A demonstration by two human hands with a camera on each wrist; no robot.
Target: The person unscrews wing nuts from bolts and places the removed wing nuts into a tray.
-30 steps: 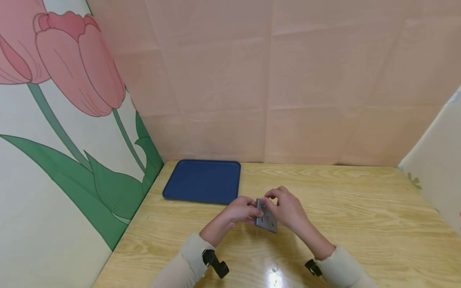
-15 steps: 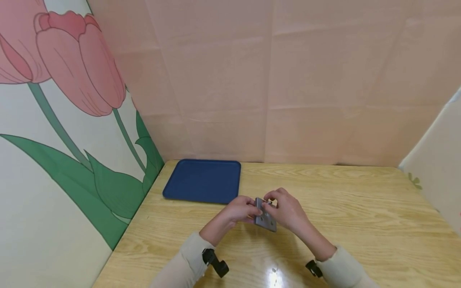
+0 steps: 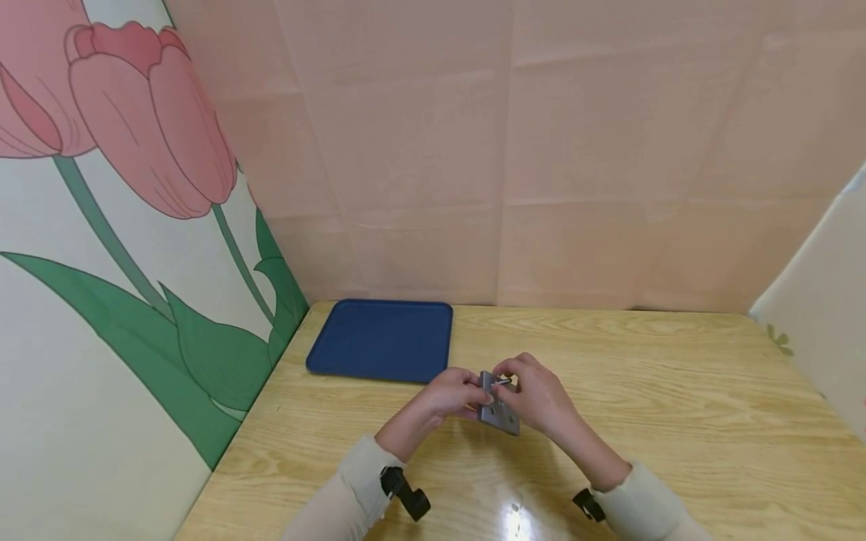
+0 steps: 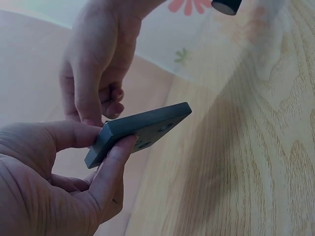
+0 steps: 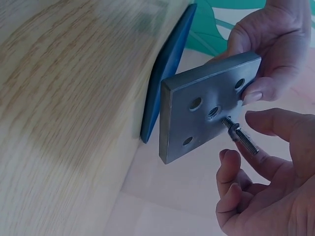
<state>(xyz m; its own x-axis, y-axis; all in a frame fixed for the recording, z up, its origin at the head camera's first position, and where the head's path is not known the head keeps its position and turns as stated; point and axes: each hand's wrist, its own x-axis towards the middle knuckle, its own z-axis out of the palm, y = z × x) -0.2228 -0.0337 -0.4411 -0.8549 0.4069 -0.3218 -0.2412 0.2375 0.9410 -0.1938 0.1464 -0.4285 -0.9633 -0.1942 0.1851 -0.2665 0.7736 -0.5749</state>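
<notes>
Right wrist: grey holed plate (image 5: 202,121); threaded screw (image 5: 240,135).

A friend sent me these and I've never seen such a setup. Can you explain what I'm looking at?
No machine here: just a person's bare left hand and right hand. The wide picture is taken from the head, the closer two from each wrist. On the wooden table lies a blue tray. The left hand holds up a grey plate with holes. The right hand is at a threaded bolt whose end is at the plate's face; I can't tell whether it grips the bolt.
</notes>
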